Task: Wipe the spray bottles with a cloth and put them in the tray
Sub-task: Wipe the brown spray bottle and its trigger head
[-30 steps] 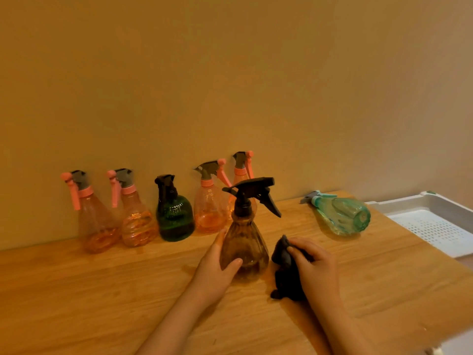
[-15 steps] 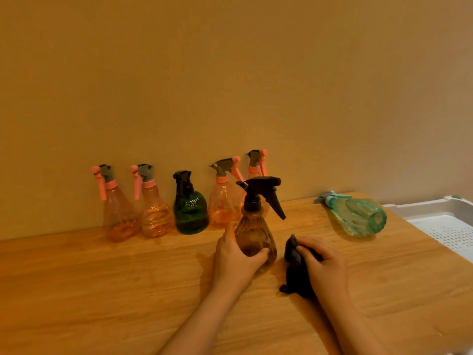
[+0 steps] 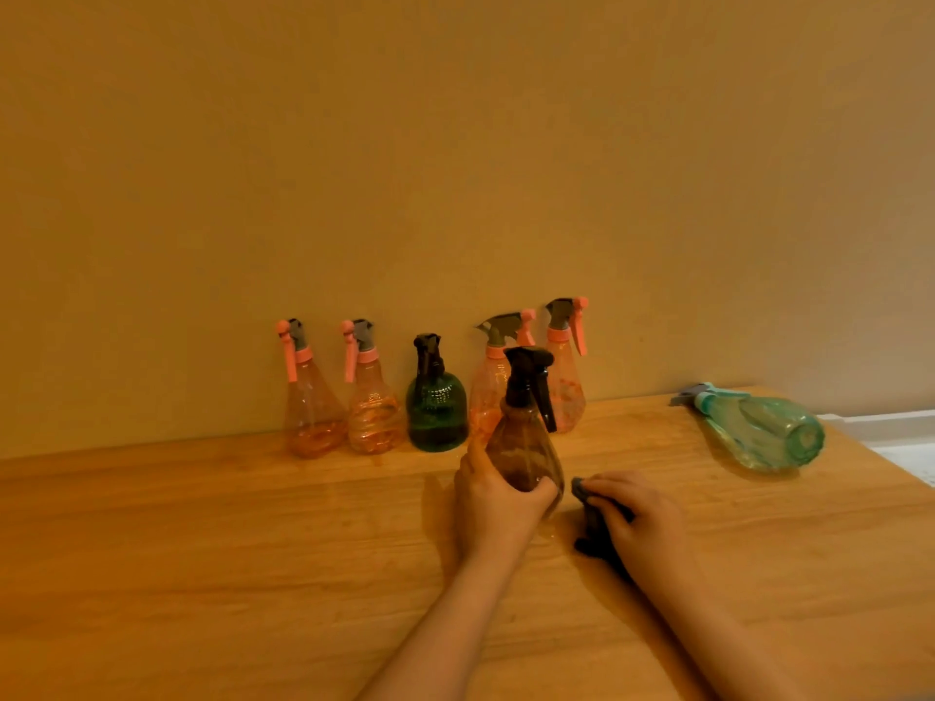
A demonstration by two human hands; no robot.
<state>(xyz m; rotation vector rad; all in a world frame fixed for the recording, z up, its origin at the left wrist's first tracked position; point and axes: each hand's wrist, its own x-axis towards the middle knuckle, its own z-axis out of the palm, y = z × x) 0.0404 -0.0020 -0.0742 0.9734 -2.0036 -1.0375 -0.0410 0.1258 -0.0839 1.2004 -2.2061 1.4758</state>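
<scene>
My left hand [image 3: 493,503] grips the lower body of a brown spray bottle [image 3: 523,447] with a black trigger head, standing upright mid-table. Just right of it, my right hand [image 3: 637,528] is closed over a dark cloth [image 3: 592,523] lying on the wood. Along the wall stand several pink-topped clear bottles [image 3: 311,402] and a dark green round bottle [image 3: 436,407]. A teal bottle [image 3: 759,430] lies on its side at the right. Only a sliver of the white tray [image 3: 890,427] shows at the right edge.
The wooden table [image 3: 202,548] runs from the plain wall to the bottom of the view. The row of bottles stands close behind the brown one. The tray sits beyond the table's right end.
The view has swung left, so the tray has slid almost out of sight. The brown bottle has turned in my left hand, its nozzle now pointing toward me. My right hand stays on the cloth.
</scene>
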